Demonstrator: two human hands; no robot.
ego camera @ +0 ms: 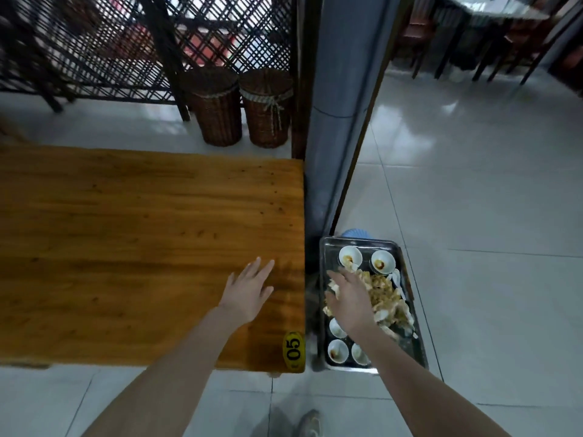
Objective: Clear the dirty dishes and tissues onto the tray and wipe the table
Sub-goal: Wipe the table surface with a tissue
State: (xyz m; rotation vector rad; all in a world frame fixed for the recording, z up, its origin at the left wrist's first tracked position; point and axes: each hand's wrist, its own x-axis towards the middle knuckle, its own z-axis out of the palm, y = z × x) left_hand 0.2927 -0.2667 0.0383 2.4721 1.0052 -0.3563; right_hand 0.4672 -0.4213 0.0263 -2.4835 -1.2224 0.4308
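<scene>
Two digits, "05", stand in black on a yellow oval sticker [293,351] at the near right corner of the wooden surface [126,231]; no other writing can be read. The surface is bare orange-brown planks with dark knots. It stands on a glossy floor [473,216] of pale tiles.

Behind it rises a dark lattice screen [220,36], with two lidded wicker baskets [216,111] side by side at its foot. A grey pillar [340,89] stands at the far right corner of the surface. Far off at upper right are another table and dark chairs [489,42], blurred.

One metal tray [356,239] sits just beside the right edge of the surface and lower down, on something blue [355,233]. Five small white bowls show in it: two at the far end [382,261], stained brown, and three at the near end [338,350]. Between them lies a heap of crumpled tissues and scraps [385,294].

Both hands are bare. The left hand [249,290] is flat, fingers straight and slightly spread, over the surface near its right edge; whether it touches the wood is unclear. The right hand [350,298] reaches over the tray, fingers stretched out above the heap with a white tissue by the fingertips; no grip on it can be made out.

One shoe [310,422] shows at the bottom edge.
</scene>
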